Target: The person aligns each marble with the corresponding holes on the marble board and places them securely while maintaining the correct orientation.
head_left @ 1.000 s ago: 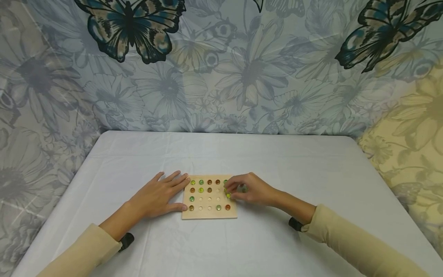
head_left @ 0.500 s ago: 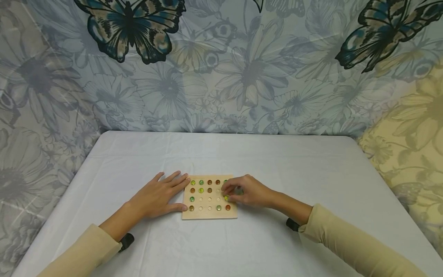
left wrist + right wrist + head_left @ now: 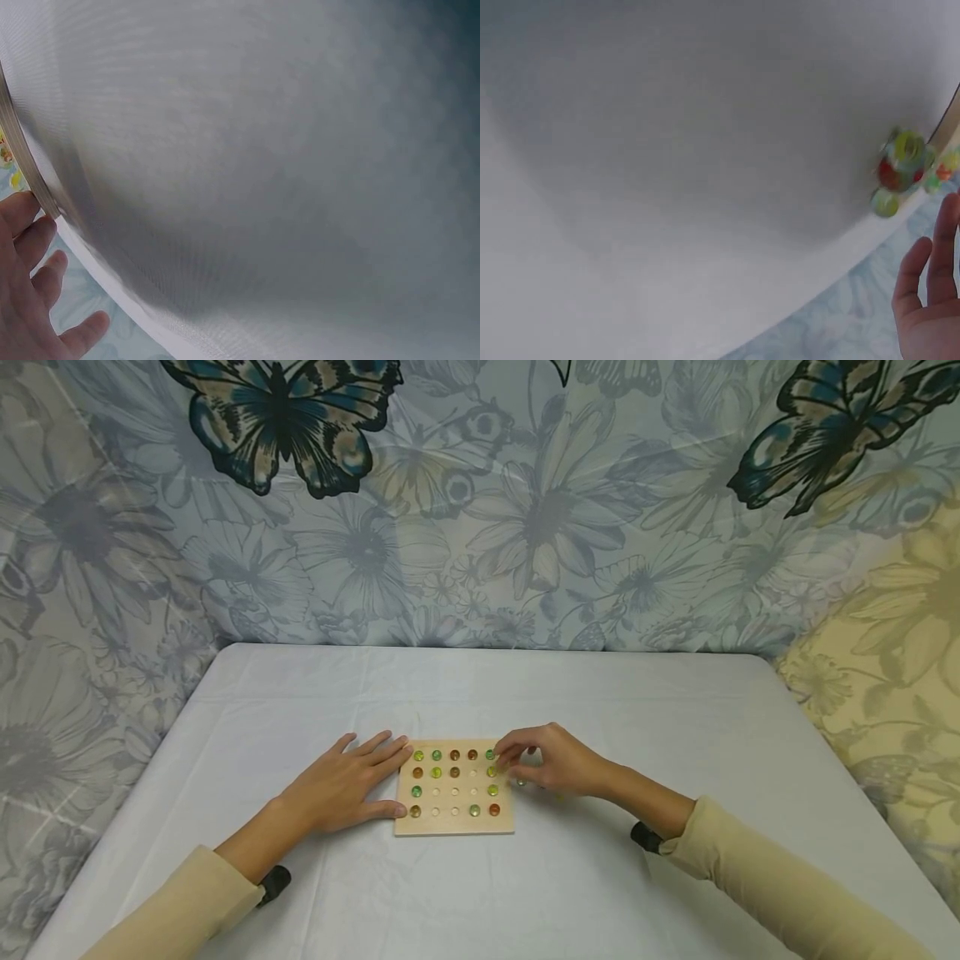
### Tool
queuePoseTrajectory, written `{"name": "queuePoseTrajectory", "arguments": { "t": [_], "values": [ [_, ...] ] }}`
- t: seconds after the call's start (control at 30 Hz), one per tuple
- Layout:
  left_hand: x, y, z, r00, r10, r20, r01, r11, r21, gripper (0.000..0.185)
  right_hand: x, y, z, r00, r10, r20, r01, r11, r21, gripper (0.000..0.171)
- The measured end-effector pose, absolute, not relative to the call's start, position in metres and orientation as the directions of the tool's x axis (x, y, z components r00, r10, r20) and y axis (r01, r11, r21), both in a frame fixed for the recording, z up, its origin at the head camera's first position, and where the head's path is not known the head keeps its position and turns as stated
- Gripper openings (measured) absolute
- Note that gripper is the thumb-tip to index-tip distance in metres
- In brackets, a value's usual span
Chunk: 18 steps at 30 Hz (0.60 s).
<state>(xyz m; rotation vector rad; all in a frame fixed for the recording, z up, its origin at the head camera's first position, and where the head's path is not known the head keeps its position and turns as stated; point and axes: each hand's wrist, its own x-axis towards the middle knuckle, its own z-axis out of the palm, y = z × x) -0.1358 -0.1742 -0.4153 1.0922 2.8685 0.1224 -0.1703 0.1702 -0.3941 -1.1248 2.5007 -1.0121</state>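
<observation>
1. The left hand [image 3: 341, 785] lies flat, palm down, with straight, slightly spread fingers and the thumb stretched along the near side.
2. The right hand [image 3: 546, 762] is raised on a bent wrist, its fingers curled and the fingertips [image 3: 501, 750] drawn together, pointing left.
3. Both forearms, in beige sleeves, angle inward.

Person: bare left hand [image 3: 341, 785], bare right hand [image 3: 551, 762]; long beige sleeves [image 3: 780, 893]; black wrist bands [image 3: 647, 837] at both cuffs.
</observation>
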Motion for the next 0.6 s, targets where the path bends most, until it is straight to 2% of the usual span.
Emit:
{"name": "queuePoseTrajectory", "arguments": {
  "t": [0.2, 0.6],
  "values": [
    [-0.136, -0.174, -0.415, -0.745, 0.666, -0.04, 0.66, 0.745, 0.099, 0.083, -0.179, 0.188, -0.392, -0.704, -0.706, 0.074, -0.572, 0.503, -0.647, 0.027],
    [-0.136, -0.174, -0.416, -0.745, 0.666, -0.037, 0.66, 0.744, 0.099, 0.083, -0.189, 0.211, -0.399, -0.772, -0.635, 0.002, -0.485, 0.588, -0.647, 0.028]
  ]
}}
